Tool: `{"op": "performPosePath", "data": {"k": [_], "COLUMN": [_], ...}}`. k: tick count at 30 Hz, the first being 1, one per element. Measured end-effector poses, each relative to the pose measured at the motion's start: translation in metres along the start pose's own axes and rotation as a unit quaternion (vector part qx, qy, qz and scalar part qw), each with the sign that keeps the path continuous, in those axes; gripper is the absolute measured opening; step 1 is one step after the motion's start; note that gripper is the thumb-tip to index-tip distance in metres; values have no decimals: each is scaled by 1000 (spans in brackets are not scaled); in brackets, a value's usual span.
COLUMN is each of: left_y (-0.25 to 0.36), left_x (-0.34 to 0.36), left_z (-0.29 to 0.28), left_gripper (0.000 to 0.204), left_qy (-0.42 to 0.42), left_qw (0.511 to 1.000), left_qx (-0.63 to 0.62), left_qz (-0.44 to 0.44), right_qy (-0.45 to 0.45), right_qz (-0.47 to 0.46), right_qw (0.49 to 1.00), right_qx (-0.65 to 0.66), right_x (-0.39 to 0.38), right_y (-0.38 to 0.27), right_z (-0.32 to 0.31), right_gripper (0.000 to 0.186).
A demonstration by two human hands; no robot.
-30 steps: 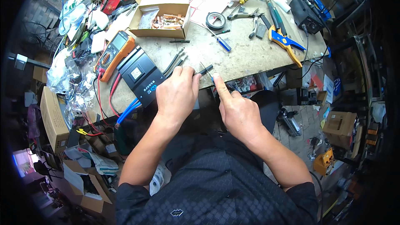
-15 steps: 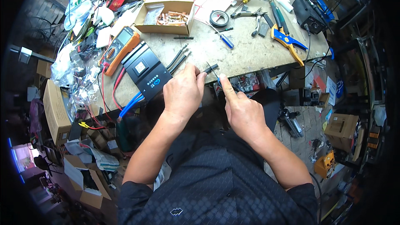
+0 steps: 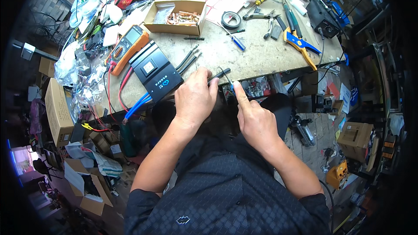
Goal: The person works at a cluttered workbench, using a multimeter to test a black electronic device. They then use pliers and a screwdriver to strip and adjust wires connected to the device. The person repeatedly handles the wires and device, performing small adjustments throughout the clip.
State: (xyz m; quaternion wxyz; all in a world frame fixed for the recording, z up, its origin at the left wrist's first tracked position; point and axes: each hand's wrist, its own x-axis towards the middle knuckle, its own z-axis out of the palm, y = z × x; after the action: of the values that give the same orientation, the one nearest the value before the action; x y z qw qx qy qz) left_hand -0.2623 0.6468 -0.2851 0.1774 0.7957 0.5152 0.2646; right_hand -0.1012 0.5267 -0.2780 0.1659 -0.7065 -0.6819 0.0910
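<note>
My left hand (image 3: 196,100) is closed around a thick black cable (image 3: 219,74) at the bench's front edge, its end sticking out to the right past my thumb. My right hand (image 3: 257,119) grips a thin dark blade-like tool with a blue handle (image 3: 232,88), the index finger stretched along it. The slim part of the tool crosses the cable near its free end; whether it cuts in cannot be made out. Just left of my left hand lies a flat black electronic module (image 3: 157,75) with black, red and blue leads. Two stripped black cable ends (image 3: 188,59) lie beside it.
An orange multimeter (image 3: 126,47) rests beside the module. Behind stands an open cardboard box (image 3: 174,28) of copper-coloured terminals. Black tape (image 3: 231,13), a blue screwdriver (image 3: 237,42), pliers (image 3: 271,24) and blue-yellow wire strippers (image 3: 301,43) lie to the right. Clutter covers the left side.
The view has shifted slightly. Both hands keep their grips, and the blade-like tool still crosses the cable close to its end, with only a small change of angle.
</note>
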Motion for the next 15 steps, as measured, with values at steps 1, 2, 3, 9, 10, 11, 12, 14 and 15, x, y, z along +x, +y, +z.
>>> {"op": "performPosePath", "data": {"k": [1, 2, 3, 9, 10, 11, 12, 14, 15], "left_y": [-1, -1, -1, -3, -1, -1, 0, 1, 1], "left_x": [-1, -1, -2, -4, -5, -5, -5, -6, -6], "left_z": [1, 1, 1, 2, 1, 0, 0, 0, -1], "left_gripper": [19, 19, 19, 19, 19, 19, 19, 19, 18], "left_qy": [4, 9, 7, 23, 19, 15, 13, 9, 9], "left_qw": [1000, 1000, 1000, 999, 999, 999, 999, 1000, 1000], "left_qx": [-2, -4, -4, -26, -25, -24, -23, -18, -16], "left_qz": [6, 12, 10, 25, 23, 20, 20, 17, 17], "right_qy": [-1, -1, -2, -1, -1, -1, -2, -4, -5], "right_qz": [0, -1, -1, 0, 1, 2, 4, 1, 0], "right_qw": [1000, 1000, 1000, 1000, 1000, 1000, 1000, 1000, 1000], "right_qx": [-2, -5, -7, -4, -3, -2, -2, 3, 5], "right_x": [-1, -2, -3, -6, -7, -8, -8, -10, -11], "right_y": [0, 0, 0, 1, 2, 2, 3, 4, 5], "right_z": [-1, -1, -2, -3, -3, -3, -3, -4, -4], "right_gripper": [80, 80, 80, 78, 77, 77, 77, 76, 76]}}
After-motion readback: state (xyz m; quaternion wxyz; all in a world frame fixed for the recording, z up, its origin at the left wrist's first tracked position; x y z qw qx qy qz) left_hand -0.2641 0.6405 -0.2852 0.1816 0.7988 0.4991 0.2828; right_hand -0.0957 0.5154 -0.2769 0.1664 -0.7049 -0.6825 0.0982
